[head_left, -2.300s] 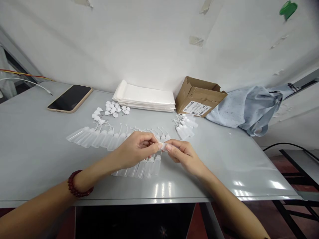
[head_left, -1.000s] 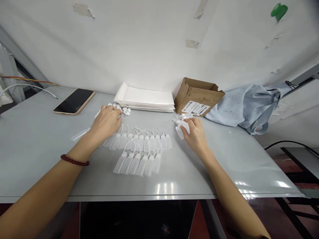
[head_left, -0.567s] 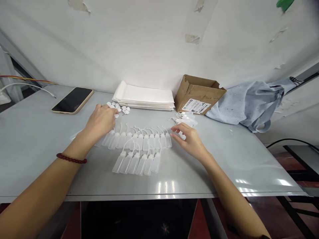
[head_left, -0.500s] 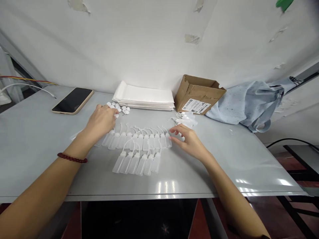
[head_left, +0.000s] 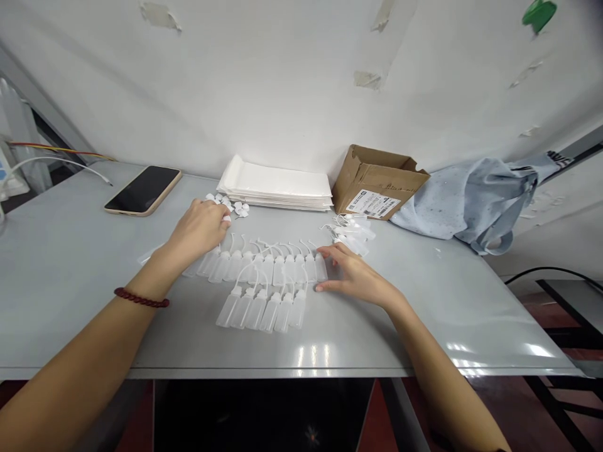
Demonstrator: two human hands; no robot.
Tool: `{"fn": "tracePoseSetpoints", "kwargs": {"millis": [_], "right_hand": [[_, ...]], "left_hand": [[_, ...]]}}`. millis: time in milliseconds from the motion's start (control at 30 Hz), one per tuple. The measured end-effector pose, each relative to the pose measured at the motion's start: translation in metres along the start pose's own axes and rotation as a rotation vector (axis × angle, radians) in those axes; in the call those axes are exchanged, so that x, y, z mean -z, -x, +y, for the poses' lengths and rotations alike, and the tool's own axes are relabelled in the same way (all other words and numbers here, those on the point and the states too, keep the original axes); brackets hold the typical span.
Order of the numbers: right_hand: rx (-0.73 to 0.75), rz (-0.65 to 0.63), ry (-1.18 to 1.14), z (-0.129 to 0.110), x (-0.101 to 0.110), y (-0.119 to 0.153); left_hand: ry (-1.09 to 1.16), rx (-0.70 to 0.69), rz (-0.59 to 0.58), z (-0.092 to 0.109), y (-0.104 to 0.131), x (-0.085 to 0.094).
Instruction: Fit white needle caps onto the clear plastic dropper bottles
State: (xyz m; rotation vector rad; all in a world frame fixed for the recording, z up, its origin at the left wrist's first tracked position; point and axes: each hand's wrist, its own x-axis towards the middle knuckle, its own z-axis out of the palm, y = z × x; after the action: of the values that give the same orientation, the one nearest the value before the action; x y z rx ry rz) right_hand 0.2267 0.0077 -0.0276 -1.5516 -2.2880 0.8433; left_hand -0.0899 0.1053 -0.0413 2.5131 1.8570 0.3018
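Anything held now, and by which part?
Left hand: can't tell; a white cap shows at its fingertips. Right hand: no hold visible; open at the upper row's rightmost bottle.

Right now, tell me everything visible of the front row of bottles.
The front row of bottles is six translucent, plastic-looking bottles lying side by side on the grey table, necks pointing away from the person. Thin white straps arch from the necks, some overlapping the back row. The left hand and right hand are both off it.
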Motion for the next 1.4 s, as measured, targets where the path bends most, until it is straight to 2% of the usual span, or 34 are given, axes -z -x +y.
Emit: {"fn": "tracePoseSetpoints", "kwargs": {"millis": [200,333,500,667,800,867,1033,1233,1400], "right_hand": [[-0.025,0.019,-0.006,-0.001,-0.002,0.0],[0.011,0.055,0.0,0.001,-0.004,-0.001],[0.042,0.212,-0.031,0.001,-0.002,-0.001],[0.052,0.358,-0.241,-0.006,0.0,-0.001],[0.075,0.29,-0.511,-0.012,-0.004,0.001],[0.051,0.251,-0.558,-0.015,-0.006,0.002],[0.051,0.252,-0.459,-0.02,-0.013,0.004],[0.177,0.347,-0.223,-0.023,-0.021,0.003],[0.293,0.367,-0.129,-0.025,-0.03,0.005]], "left_hand": [[0.049,-0.024,0.015,0.018,0.006,0.01],[0.159,0.001,0.04,0.03,0.012,0.019],[0.345,0.031,0.036,0.043,0.018,0.028],[0.556,-0.012,0.024,0.057,0.024,0.034],[0.721,-0.079,-0.038,0.066,0.031,0.036],[0.801,-0.107,-0.088,0.071,0.034,0.036],[0.939,-0.176,-0.189,0.08,0.04,0.039],[1.002,-0.21,-0.226,0.09,0.047,0.039],[1.025,-0.18,-0.242,0.1,0.05,0.034]]}}
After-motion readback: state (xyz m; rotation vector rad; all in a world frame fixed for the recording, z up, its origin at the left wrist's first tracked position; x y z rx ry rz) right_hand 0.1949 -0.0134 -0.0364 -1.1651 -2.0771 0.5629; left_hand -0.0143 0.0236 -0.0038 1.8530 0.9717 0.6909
